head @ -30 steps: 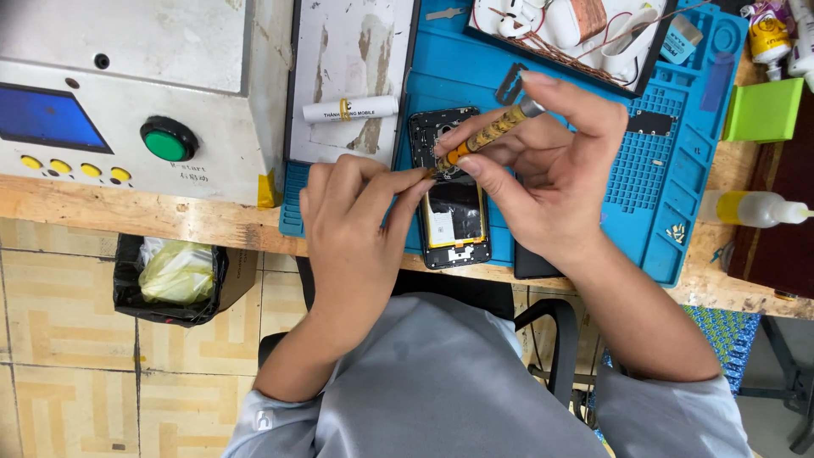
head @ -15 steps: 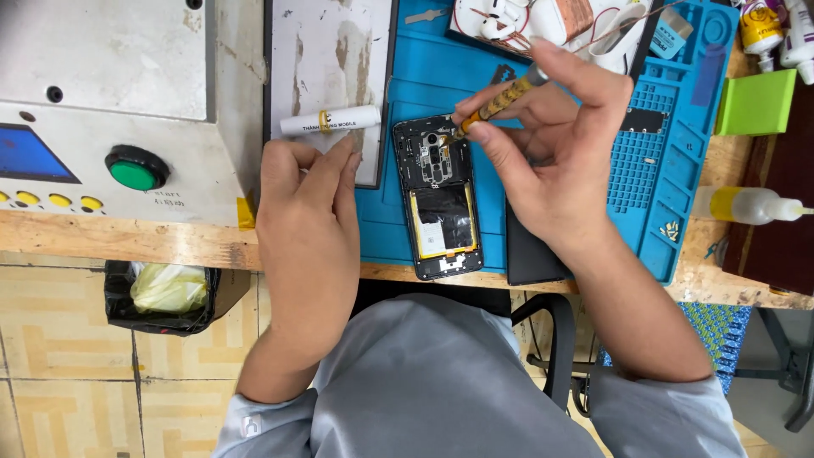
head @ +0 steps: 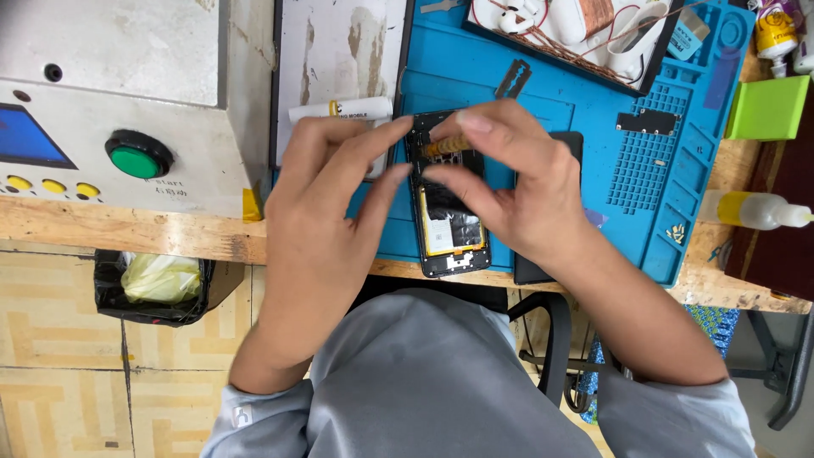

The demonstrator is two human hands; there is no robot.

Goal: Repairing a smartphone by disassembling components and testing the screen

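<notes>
An opened phone [head: 449,225] with its back off lies on the blue work mat [head: 543,93], battery showing near the table's front edge. My right hand [head: 509,182] pinches a small yellow-handled screwdriver [head: 443,147] over the phone's upper part. My left hand [head: 326,203] rests beside the phone with its fingers stretched out, the fingertips touching the phone's left edge and top corner. A white tube [head: 339,108] lies just beyond my left fingers.
A grey machine [head: 119,102] with a green button [head: 138,154] stands at the left. A tray of cables and parts [head: 585,30] sits at the back. A razor blade [head: 512,78], green box [head: 767,106], squeeze bottle [head: 750,209] and a bin [head: 161,284] below are around.
My right hand has brought the screwdriver down onto the phone's upper part. My left hand has moved right from the white tube to the phone's edge.
</notes>
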